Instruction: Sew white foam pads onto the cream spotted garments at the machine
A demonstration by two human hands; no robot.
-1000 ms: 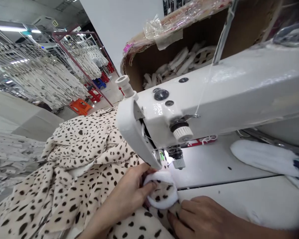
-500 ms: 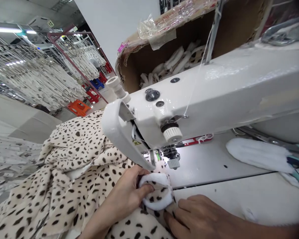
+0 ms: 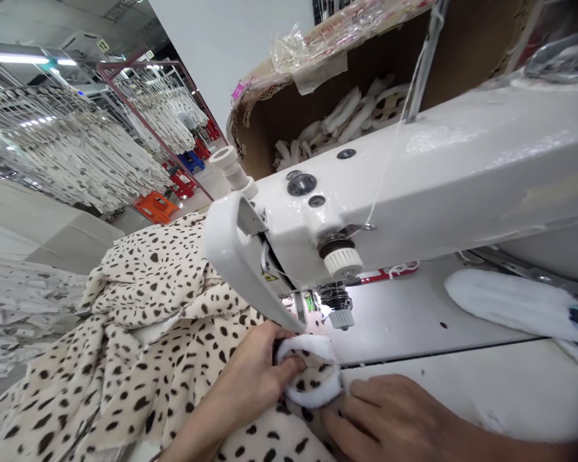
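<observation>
**A small fleece ring held up close to the needle**

The white sewing machine [image 3: 414, 179] takes up most of the right side, its arm slanting down toward the needle end [image 3: 301, 307]. Left of it, a big heap of spotted cloth [image 3: 147, 314] covers the near side and runs under both forearms. The pale table [image 3: 390, 321] shows to the right.

The step in hand looks like guiding a seam: the white ring [image 3: 324, 393], a fuzzy band with spotted cloth inside, sits just in front of the needle end, between the two hands. Whether its far edge is already under the needle is hidden. The next move seems to call for keeping that edge flat and turning the ring evenly, with the loose cloth clear of the stitching and fingertips back from the needle.

The right hand [image 3: 390, 410] lies low, fingers bent, against the cloth just below and right of the ring; whether it pinches or only presses, I cannot tell. The left hand [image 3: 255, 369] is partly closed around the ring's left side, gripping the band. Its thumb [image 3: 289, 368] reaches into the ring's hole, while the other fingers are mostly out of sight behind.
</observation>
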